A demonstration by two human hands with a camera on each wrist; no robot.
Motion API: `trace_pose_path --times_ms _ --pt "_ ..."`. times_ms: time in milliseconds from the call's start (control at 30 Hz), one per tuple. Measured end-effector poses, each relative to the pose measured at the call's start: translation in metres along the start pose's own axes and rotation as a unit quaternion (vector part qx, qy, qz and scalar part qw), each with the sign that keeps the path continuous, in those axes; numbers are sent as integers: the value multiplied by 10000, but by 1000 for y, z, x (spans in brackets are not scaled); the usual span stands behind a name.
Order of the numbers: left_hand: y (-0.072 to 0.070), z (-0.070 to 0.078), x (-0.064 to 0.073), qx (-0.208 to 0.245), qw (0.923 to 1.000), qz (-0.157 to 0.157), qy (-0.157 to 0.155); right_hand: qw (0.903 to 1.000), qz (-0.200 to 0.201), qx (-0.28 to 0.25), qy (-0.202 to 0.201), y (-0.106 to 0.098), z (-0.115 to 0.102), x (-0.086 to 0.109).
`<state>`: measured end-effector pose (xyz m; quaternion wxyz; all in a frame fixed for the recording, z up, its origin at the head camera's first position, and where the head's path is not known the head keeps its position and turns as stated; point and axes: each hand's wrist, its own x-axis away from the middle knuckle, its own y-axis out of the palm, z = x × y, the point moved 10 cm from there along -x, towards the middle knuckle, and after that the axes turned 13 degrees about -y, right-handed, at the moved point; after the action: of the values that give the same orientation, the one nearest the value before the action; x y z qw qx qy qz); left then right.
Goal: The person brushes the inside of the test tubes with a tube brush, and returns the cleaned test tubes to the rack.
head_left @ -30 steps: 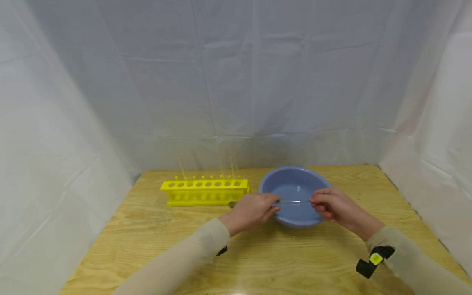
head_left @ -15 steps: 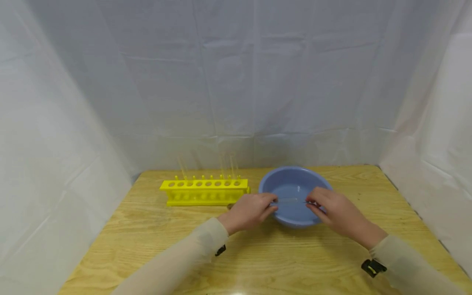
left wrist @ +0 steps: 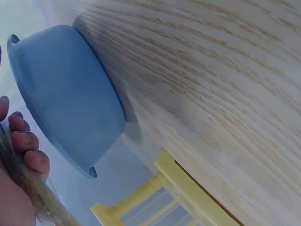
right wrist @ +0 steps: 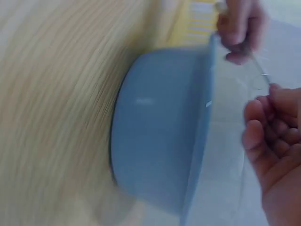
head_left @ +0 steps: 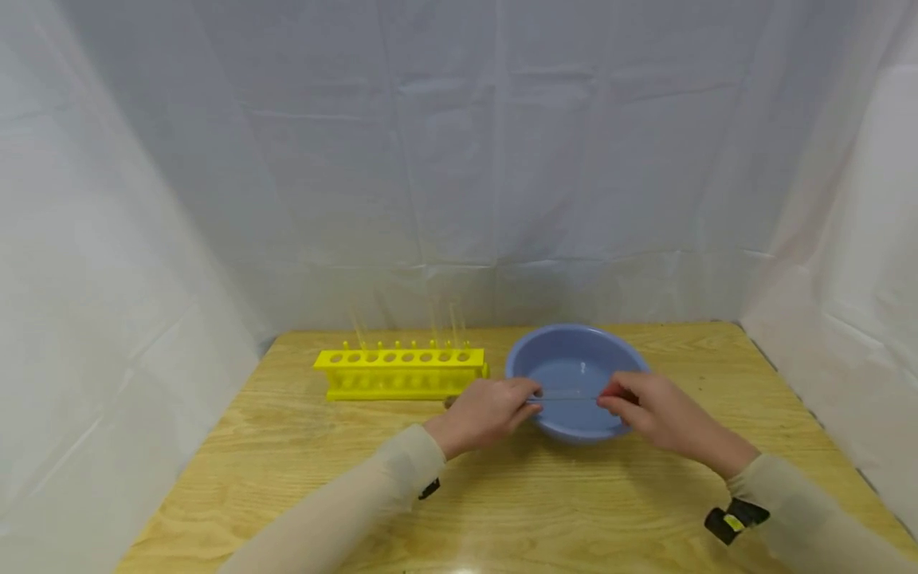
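My left hand (head_left: 488, 410) grips a clear test tube (left wrist: 47, 212) held almost level over the left rim of a blue basin (head_left: 566, 430). Brown bristles of a test tube brush (left wrist: 28, 176) show inside the tube in the left wrist view. From the tube's mouth the brush's thin wire handle (head_left: 570, 399) runs right across the basin. My right hand (head_left: 656, 410) pinches that wire between thumb and fingertips, over the basin's right side. The right wrist view is blurred, though the wire still shows between both hands.
A yellow test tube rack (head_left: 402, 359) stands left of the basin, with a few clear test tubes (head_left: 457, 325) upright or leaning in it. Both stand on a wooden table (head_left: 344, 478). White sheeting (head_left: 459, 175) closes off the back and sides.
My right hand has moved slightly left, then slightly back right, with the wire between its fingers. The left hand has kept its hold on the tube in nearly the same place.
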<state>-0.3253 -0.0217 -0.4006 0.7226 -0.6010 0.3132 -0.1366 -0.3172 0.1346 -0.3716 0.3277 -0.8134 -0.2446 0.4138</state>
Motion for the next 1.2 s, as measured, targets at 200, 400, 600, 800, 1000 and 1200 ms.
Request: trace_pose_path --times_ms 200,400,600,800,1000,1200 --pt "-1 4 0 -177 9993 254 225 9632 -273 -2012 1759 11 30 9" --pt "1 6 -1 -397 9983 313 289 8905 -113 -3621 2751 25 45 18" --pt "4 4 -1 -248 9992 232 217 9243 -21 -2999 2362 22 45 16" --pt "6 -3 -1 -29 10000 -28 -15 9828 233 -1474 1090 8 28 8" --pt "6 -2 0 -39 10000 54 50 9724 280 -1819 1437 13 30 9" --pt "3 3 2 -145 9989 339 274 9160 493 -3005 2613 21 42 16"
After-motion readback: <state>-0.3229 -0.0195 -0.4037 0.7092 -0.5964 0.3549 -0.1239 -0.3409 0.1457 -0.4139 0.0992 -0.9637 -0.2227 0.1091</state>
